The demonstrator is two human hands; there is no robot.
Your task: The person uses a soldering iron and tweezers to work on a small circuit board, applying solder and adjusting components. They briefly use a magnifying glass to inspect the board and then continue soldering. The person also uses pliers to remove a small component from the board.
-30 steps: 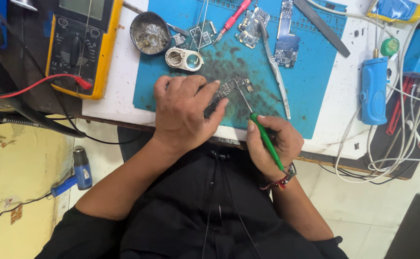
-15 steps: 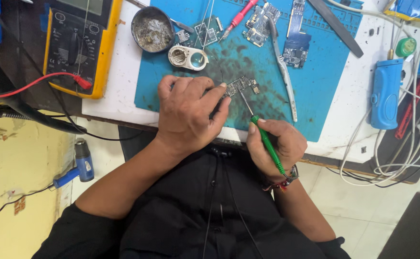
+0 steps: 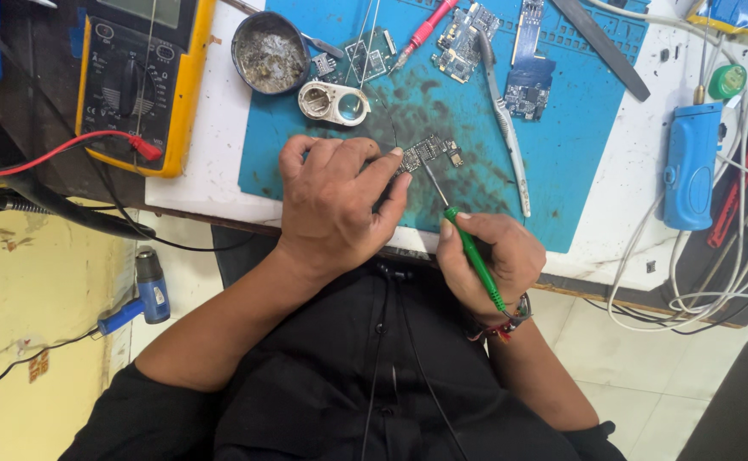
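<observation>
Nearest to the body, the right hand (image 3: 489, 260) is closing its fingers around a green-handled screwdriver (image 3: 471, 254), held like a pen, and its thin metal tip is reaching up to a small circuit board (image 3: 429, 152). Just beside it, the left hand (image 3: 336, 205) is lying palm down on the blue work mat (image 3: 562, 171), and its curled fingers are pressing on the near edge of the board, which is resting flat on the mat near its front.

I am judging that this board is very light, thin and stiff, but fragile: the tiny parts on it can break off easily. It is safer to be holding it by the bare edges, as the left fingers are doing, and not on the components.

Farther away a white toothbrush (image 3: 504, 124), a round tin (image 3: 270, 53), a small metal frame (image 3: 333, 102) and more circuit boards (image 3: 464, 30) are lying on the mat. At the far left a yellow multimeter (image 3: 139, 81) is standing.
</observation>
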